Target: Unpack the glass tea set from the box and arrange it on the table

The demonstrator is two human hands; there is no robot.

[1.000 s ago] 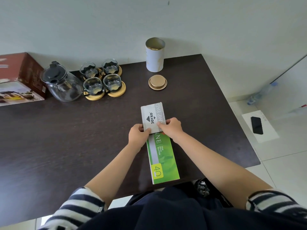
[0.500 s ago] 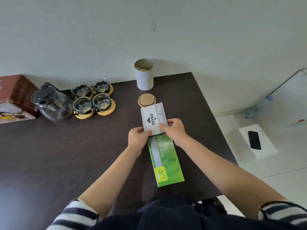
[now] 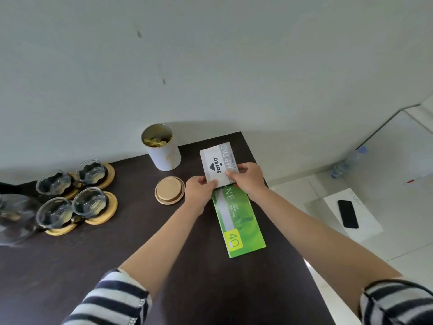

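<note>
Now both hands have moved to the far right corner of the table (image 3: 117, 266). The left hand (image 3: 201, 187) and right hand (image 3: 248, 181) pinch the small grey stamp pad box (image 3: 216, 164), just past the green box (image 3: 241, 226). The four glass cups (image 3: 70, 195) on wooden coasters and the glass teapot (image 3: 14, 216) already sit at the left, so the tea set looks unpacked.

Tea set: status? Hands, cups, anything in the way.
Left hand and right hand both grip the stamp pad box. Four glass cups on wooden coasters, teapot beside them. Green packet under the hands.
</note>
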